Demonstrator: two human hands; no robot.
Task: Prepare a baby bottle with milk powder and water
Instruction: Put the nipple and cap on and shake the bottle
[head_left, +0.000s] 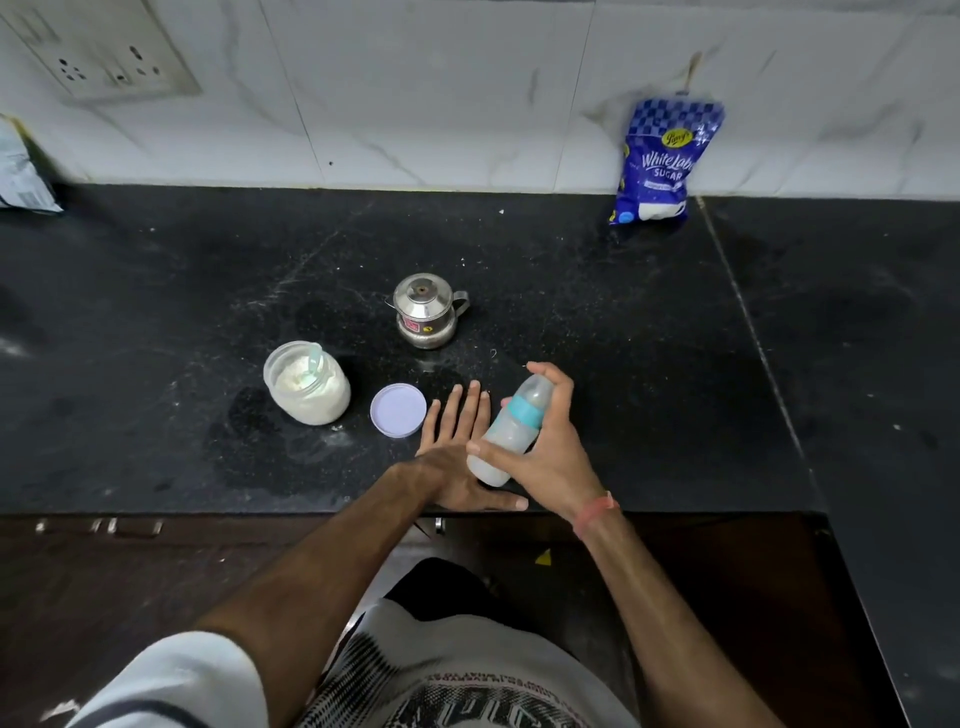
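My right hand (550, 447) grips a baby bottle (511, 428) with a teal collar and a clear cap; it is tilted, holds whitish liquid and hangs just above the counter. My left hand (457, 452) lies flat on the black counter (156, 312) under the bottle's base, fingers straight and spread. To the left stands an open glass jar of milk powder (307, 384) with a pale green scoop in it. Its lavender lid (398, 410) lies face up between the jar and my left hand. A small steel lidded pot (426, 312) stands behind them.
A blue sugar bag (658, 163) leans on the tiled wall at the back right. A packet (23, 176) sits at the far left edge. A wall socket (104, 52) is at top left. The counter's front edge runs just below my wrists.
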